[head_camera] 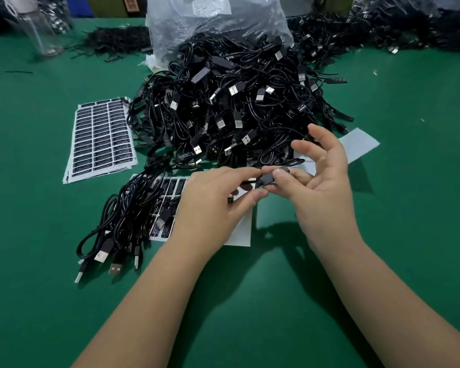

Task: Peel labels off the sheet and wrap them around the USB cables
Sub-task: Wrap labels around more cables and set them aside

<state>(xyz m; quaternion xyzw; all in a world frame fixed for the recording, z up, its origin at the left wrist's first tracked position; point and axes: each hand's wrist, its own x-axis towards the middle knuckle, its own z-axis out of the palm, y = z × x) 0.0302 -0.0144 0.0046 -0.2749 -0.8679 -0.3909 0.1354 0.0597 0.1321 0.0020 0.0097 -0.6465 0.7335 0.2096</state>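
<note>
Head view: both hands (274,192) pinch, seemingly, a glossy black label (270,177).

Two hands (215,205) (322,181); one big cable heap (237,107); left of it, one stack of label sheets (101,139) and one clear bottle (37,30).

A green felt-like tabletop (250,301) is spread under and all around the fingers. Far beyond the fingertips, along the back edge, what may be brown cartons (133,5) and a blue panel (79,6) are dimly seen.
</note>
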